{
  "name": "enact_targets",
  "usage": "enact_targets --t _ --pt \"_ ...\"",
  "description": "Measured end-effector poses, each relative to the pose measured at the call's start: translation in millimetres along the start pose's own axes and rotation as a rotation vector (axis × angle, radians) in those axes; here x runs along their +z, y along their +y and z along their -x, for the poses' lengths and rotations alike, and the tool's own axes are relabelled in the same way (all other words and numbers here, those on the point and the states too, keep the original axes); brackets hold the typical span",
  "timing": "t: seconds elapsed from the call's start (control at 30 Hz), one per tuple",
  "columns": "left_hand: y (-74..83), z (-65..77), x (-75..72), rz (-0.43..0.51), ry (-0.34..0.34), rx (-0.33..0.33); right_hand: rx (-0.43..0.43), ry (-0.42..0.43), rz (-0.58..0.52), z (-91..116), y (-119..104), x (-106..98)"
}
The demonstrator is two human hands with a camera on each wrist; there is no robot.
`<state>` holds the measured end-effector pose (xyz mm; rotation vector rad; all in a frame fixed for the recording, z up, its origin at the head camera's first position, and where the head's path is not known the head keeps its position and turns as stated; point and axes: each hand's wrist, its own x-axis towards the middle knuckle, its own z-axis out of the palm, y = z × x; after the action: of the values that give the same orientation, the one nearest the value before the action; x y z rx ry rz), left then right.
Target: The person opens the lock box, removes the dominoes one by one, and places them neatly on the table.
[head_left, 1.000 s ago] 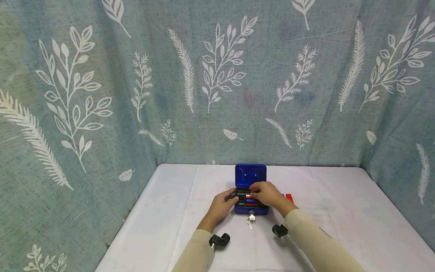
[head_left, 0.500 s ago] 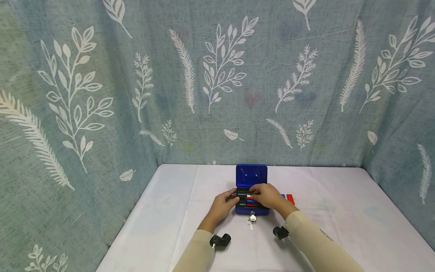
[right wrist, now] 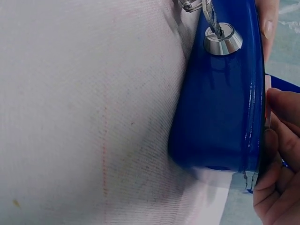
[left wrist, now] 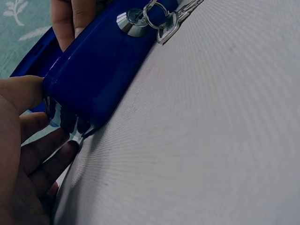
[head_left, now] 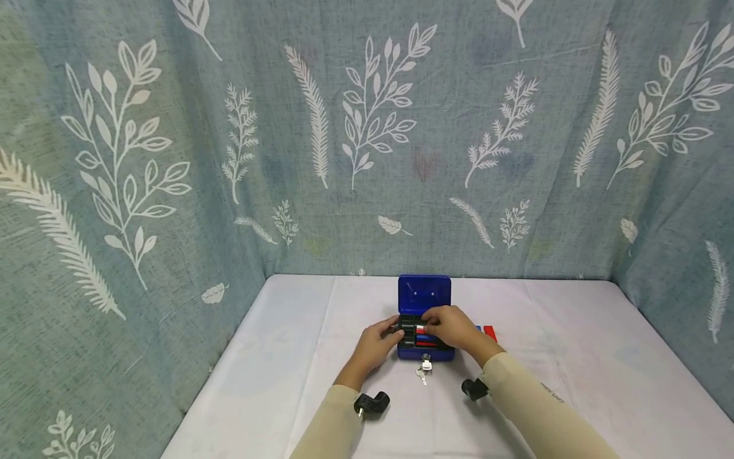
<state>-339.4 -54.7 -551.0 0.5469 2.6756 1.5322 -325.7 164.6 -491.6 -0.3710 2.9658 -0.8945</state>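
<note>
An open blue cash box (head_left: 425, 354) stands on the white cloth, its lid (head_left: 424, 293) raised at the back. Inside sits a black compartment tray (head_left: 408, 324) with narrow red and blue bars (head_left: 425, 343) lying in it. My left hand (head_left: 371, 350) steadies the box's left end, thumb on the rim and fingers spread along the outer wall. Over the tray, my right hand (head_left: 453, 328) pinches a thin red-and-white bar (right wrist: 268, 96); most of it is hidden by the fingers. Keys (head_left: 423, 375) hang from the front lock (left wrist: 133, 22).
To the right of the box, partly behind the right wrist, lie a red block (head_left: 490, 333) and a blue piece (head_left: 478, 327). Black wrist cameras (head_left: 373, 403) sit on both sleeves. A leaf-patterned curtain (head_left: 424, 140) encloses the table's back and sides.
Both hands stay at the box in nearly the same pose. The whole view shifts slightly; no clear movement of any object shows.
</note>
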Motion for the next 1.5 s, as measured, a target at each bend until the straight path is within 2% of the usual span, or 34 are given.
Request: enact_targets --t 0.23,0.73,0.97,1.23,1.5 --pt "0.0 0.5 0.0 0.005 -0.006 -0.002 0.027 -0.009 -0.026 -1.1 -1.1 -2.0" --pt "1.5 0.7 -0.1 0.009 -0.007 0.002 0.007 0.022 -0.016 -2.7 0.7 -4.8" --pt "0.9 0.8 -0.4 0.001 -0.003 0.033 0.018 0.043 -0.029 -2.4 1.9 -4.6" --pt "-2.3 0.1 1.2 0.006 -0.009 -0.001 0.012 0.065 -0.047 -1.7 2.7 -5.1" --pt "-2.8 0.1 0.7 -0.007 -0.004 0.001 0.018 0.069 -0.046 -0.7 6.6 -8.4"
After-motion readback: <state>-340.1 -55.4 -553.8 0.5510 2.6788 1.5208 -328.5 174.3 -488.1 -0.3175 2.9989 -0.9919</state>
